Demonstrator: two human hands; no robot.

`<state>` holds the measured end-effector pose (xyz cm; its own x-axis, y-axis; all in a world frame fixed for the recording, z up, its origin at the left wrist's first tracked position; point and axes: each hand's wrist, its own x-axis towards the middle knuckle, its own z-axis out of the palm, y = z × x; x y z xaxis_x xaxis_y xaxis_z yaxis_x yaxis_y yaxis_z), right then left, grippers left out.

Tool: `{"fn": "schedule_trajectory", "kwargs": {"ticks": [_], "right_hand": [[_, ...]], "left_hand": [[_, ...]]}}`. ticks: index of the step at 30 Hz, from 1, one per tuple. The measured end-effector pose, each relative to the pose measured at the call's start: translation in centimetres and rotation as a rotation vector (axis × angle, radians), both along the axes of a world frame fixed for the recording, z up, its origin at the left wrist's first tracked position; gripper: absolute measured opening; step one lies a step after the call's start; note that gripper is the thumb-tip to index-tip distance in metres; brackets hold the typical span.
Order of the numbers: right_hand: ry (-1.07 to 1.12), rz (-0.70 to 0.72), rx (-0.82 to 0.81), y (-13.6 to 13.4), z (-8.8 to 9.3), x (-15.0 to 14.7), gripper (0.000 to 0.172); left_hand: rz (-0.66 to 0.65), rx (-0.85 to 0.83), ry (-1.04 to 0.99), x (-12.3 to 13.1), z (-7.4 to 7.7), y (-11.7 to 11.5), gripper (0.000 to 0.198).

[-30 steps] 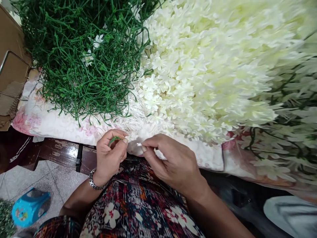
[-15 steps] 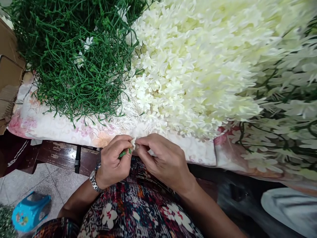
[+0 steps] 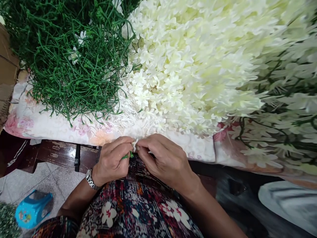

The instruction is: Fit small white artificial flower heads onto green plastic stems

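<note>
My left hand (image 3: 112,160) is closed on a green artificial stem (image 3: 128,154), and its finger and thumb meet a small white artificial flower (image 3: 134,144). From the other side, my right hand (image 3: 164,158) pinches the same flower between thumb and forefinger. Both sets of fingertips almost touch over my lap and partly cover the flower. Just beyond them lies a large heap of cream-white artificial blossoms (image 3: 178,72). To its left is a tangled pile of green plastic stems (image 3: 74,66), with a few white flowers among them.
The piles rest on a floral-patterned cloth (image 3: 56,127) along the front edge. White-flowered sprays (image 3: 267,148) hang at the right. A cardboard box (image 3: 7,72) stands at the far left, and a blue stool (image 3: 32,210) is on the floor below.
My left wrist has shifted slightly left, and the fingertips have moved a little to the right with the flower. More of the green stem's end shows. The view has also shifted slightly.
</note>
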<state>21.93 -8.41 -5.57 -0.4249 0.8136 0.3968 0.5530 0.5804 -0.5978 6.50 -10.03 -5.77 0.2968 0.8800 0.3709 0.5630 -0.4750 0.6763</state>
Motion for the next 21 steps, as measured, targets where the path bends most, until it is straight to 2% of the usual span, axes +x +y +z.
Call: {"fn": "schedule_trajectory", "kwargs": {"ticks": [11, 15, 18, 21], "right_hand": [[0.022, 0.0, -0.033, -0.4, -0.22, 0.39, 0.008], [0.096, -0.007, -0.029, -0.35, -0.36, 0.3, 0.009], [0.118, -0.005, -0.023, -0.32, -0.39, 0.26, 0.008], [0.127, 0.002, -0.006, -0.4, -0.4, 0.19, 0.009]], "left_hand": [[-0.079, 0.068, 0.018, -0.24, -0.45, 0.03, 0.024], [-0.05, -0.038, -0.154, -0.09, -0.34, -0.28, 0.026], [0.011, -0.185, -0.286, 0.0, -0.02, -0.48, 0.03], [0.066, -0.317, -0.371, 0.2, 0.17, -0.46, 0.022]]}}
